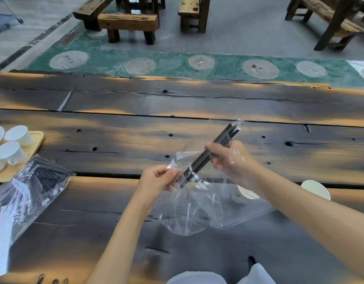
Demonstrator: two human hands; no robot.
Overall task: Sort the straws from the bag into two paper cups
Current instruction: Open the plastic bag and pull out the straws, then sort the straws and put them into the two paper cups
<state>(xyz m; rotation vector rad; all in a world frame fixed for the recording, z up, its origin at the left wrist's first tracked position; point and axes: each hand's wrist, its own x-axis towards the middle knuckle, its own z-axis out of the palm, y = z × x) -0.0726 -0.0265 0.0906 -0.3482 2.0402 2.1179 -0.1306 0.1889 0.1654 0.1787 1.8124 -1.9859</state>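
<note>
Wooden table (pixel 115 140): unlabelled straws (pixel 209 155) between hands.

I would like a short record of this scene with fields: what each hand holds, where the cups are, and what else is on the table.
left hand: pinches the clear wrapper of the black straws
right hand: grip closed around the straws, held above the table
empty bag: lies under the hands
paper cups: two, near the right forearm, one clear, one behind the bag
other bag: full of straws, at left
white cups: on wooden tray, far left
</note>
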